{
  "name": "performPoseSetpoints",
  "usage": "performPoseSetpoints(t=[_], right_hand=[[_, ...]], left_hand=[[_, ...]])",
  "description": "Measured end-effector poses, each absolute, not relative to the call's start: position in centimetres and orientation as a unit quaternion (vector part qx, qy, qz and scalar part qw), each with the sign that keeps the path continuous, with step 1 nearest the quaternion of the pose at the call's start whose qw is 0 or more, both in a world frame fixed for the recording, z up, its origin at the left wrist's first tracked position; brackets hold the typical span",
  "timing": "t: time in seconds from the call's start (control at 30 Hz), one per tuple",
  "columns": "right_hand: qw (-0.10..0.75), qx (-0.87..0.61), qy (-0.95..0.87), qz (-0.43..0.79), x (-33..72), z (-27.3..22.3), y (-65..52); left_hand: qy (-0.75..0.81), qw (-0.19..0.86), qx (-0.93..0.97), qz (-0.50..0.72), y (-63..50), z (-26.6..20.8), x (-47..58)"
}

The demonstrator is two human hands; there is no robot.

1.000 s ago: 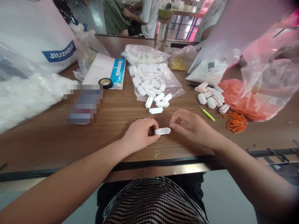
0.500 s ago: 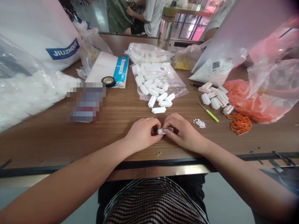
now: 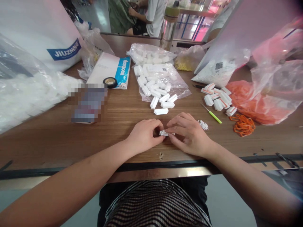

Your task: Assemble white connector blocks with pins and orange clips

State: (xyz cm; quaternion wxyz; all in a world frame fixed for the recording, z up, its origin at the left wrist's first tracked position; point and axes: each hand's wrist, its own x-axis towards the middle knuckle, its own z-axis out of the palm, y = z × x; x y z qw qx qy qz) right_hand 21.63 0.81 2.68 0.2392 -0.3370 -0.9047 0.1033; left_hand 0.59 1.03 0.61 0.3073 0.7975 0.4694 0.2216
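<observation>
Near the table's front edge, my left hand pinches one end of a small white plastic connector housing between thumb and fingers. My right hand is at the other end, its thumb and fingers apart and the index fingertip on top of the housing. Part of the housing is hidden by the right fingers. A pile of tiny white pegs lies just beyond the right hand, partly covered by it. More white housings lie loose beyond both hands.
A green-handled pick, orange clips and white pieces with orange strips are on the right. Black tape sits on a notebook at left. A bottle stands behind; a person sits beyond.
My right hand has loosened from the housing; its thumb has moved down and away and the fingers have spread. The left hand has stayed in place, holding the housing.
</observation>
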Motion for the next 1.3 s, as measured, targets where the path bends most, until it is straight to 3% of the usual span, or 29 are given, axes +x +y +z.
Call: performPoseSetpoints(t=[0.2,0.37,0.47,0.57,0.7,0.97,1.2,1.3], right_hand=[[0.205,-0.33,-0.917,0.089,21.0,3.2,0.5],[0.248,-0.437,-0.852,0.15,25.1,3.9,2.2],[0.172,-0.6,-0.77,0.134,29.2,4.2,3.7],[0.089,-0.673,-0.721,0.14,32.2,4.3,4.5],[0.08,-0.674,-0.713,0.177,32.9,3.6,4.7],[0.046,-0.709,-0.69,0.138,32.8,2.9,5.3],[0.138,-0.667,-0.707,0.19,33.9,3.1,5.2],[0.134,-0.662,-0.711,0.196,34.0,2.9,5.1]], left_hand=[[0.471,0.311,0.795,0.222,1.1,0.5,0.6],[0.476,0.305,0.797,0.213,1.0,0.6,0.6],[0.478,0.301,0.798,0.207,1.1,0.6,0.5],[0.477,0.3,0.8,0.205,1.1,0.6,0.5],[0.475,0.299,0.803,0.201,1.2,0.6,0.5],[0.475,0.299,0.803,0.199,1.1,0.5,0.3],[0.475,0.299,0.803,0.199,1.2,0.5,0.4],[0.475,0.299,0.804,0.198,1.2,0.5,0.4]])
